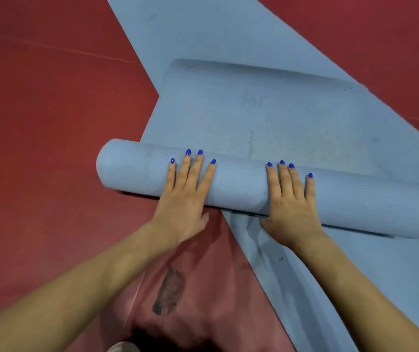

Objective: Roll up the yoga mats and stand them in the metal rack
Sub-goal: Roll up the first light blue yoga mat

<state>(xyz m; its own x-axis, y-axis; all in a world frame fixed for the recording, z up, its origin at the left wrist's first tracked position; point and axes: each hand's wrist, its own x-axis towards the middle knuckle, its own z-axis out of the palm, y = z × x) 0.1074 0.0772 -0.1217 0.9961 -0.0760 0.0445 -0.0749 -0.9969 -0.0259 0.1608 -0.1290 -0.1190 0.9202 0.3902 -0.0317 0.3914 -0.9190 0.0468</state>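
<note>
A light blue yoga mat lies partly rolled across the red floor. Its rolled part (241, 186) runs from left to lower right, and the flat remainder (266, 110) stretches away ahead of it. My left hand (185, 199) presses flat on top of the roll with straight, spread fingers. My right hand (289, 201) lies the same way on the roll, a little to the right. Another flat blue mat (355, 275) lies beneath and extends toward me at the right. No metal rack is in view.
The red floor (51, 123) surrounds the mats on the left and top right. A dark smudge (169, 290) marks the floor near me, between my forearms. A ridge crosses the flat mat (254, 69) further ahead.
</note>
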